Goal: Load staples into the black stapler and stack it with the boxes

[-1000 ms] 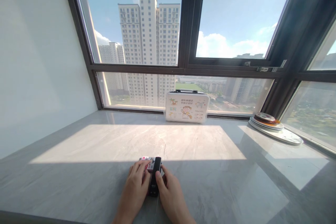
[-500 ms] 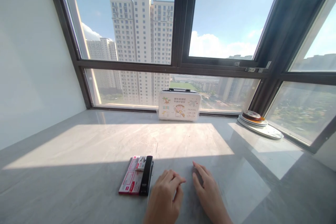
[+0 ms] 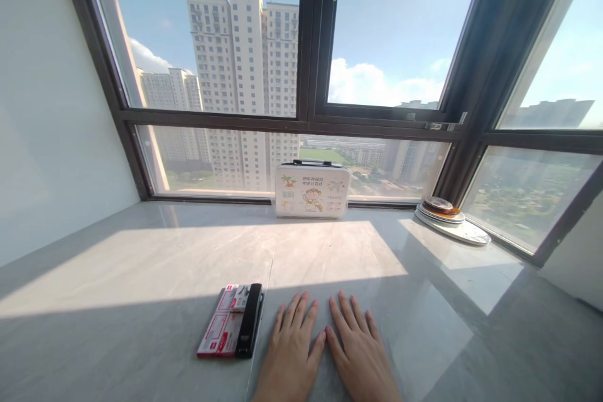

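Note:
My left hand (image 3: pixel 292 352) and my right hand (image 3: pixel 360 352) lie flat, palms down, side by side on the grey marble sill (image 3: pixel 141 276), fingers stretched out, holding nothing. Just left of my left hand lies a black stapler (image 3: pixel 249 328) on a red and white packet (image 3: pixel 220 330). Neither hand touches them.
A white cartoon-printed case (image 3: pixel 311 191) stands against the window at the back. A stack of plates (image 3: pixel 450 220) sits at the back right. A white wall bounds the left side; window frames close the back and right.
Both hands left the stapler and packet, moved right, and now lie flat with fingers spread. The camera has shifted, so the stapler appears further left.

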{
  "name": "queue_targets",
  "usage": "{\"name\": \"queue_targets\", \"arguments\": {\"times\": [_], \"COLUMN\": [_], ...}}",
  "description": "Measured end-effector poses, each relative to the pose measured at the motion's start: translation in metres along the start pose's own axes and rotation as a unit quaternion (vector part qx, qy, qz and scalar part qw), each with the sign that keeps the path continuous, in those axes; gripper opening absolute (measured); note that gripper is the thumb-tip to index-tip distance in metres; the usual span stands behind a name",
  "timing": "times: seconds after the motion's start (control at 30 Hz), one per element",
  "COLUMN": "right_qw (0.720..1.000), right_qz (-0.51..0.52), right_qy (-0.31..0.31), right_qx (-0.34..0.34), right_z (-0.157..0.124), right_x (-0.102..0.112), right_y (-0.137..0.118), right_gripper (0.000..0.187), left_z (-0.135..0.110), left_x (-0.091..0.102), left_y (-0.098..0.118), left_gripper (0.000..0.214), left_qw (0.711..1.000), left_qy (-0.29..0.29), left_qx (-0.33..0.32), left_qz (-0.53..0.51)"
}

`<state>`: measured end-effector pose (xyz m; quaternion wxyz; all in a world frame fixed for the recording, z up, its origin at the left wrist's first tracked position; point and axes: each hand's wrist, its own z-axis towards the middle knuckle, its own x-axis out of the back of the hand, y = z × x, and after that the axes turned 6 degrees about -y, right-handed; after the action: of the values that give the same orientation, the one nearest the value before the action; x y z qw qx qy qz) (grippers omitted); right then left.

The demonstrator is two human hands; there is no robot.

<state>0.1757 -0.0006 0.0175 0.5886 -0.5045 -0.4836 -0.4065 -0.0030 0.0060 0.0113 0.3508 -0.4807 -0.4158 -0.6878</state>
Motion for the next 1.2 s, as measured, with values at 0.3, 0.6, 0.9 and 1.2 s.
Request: {"name": "queue_targets", "arguments": {"times": [0.3,0.6,0.9,1.2], "right_qw": [1.000,0.999,0.999,0.999], "right_qz": [0.012,0.032,0.033,0.027], "right_qy": [0.011,0.017,0.021,0.017], "right_qx": [0.001,0.003,0.003,0.000], "right_z": [-0.0004,-0.0016,-0.0014,-0.0014], "right_x": [-0.0017,0.0004,-0.0009,0.0008], "right_y": [0.0000,-0.0007,-0.0001,-0.0012], "right_gripper": [0.057,0.056,0.056,0.056], "left_z": [0.0003,0.0006,0.0001,0.0001], "left_x": [0.0001,0.0033,0.0067,0.0072], "left_y": [-0.0008,-0.0003,0.0014,0.0015], "left_gripper": [0.053,0.053,0.054,0.053], "left_qw": [1.000,1.000,1.000,1.000], "left_qy": [-0.002,-0.002,-0.013,-0.011], "left_qx": [-0.006,-0.008,-0.003,-0.004], "left_qz": [-0.011,-0.015,-0.013,-0.014]}}
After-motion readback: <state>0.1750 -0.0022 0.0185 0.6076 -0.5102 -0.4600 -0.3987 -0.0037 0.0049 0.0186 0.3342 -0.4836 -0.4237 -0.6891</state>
